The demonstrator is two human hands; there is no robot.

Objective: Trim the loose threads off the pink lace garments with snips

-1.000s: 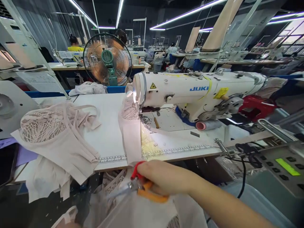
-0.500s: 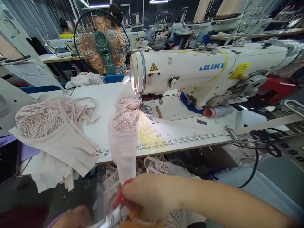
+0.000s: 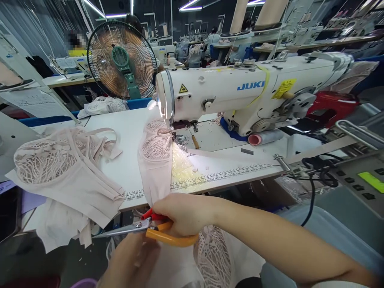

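My right hand [image 3: 183, 214] is closed around scissors [image 3: 138, 225] with red and orange handles; their blades point left. At its thumb, the lower end of a beige fabric piece [image 3: 154, 176] with lace cups meets the hand. That piece runs up to the needle area of a white JUKI sewing machine [image 3: 222, 90]. Below the scissors, my left hand [image 3: 129, 256] is curled, its fingertips partly hidden and blurred. It appears closed on the edge of a lace bra piece [image 3: 214, 256] that spreads to the right, over my lap.
A pile of beige lace bra pieces [image 3: 66, 172] hangs over the table's left front edge. A ruler strip [image 3: 222, 174] runs along the front. A screwdriver [image 3: 195, 141] and a thread cone [image 3: 265, 138] lie by the machine. A fan [image 3: 121, 60] stands behind; a bin [image 3: 330, 240] is at right.
My right hand has risen towards the table edge with the scissors, now seen more clearly. My left hand has moved right and up, under the scissors. The view has shifted slightly.
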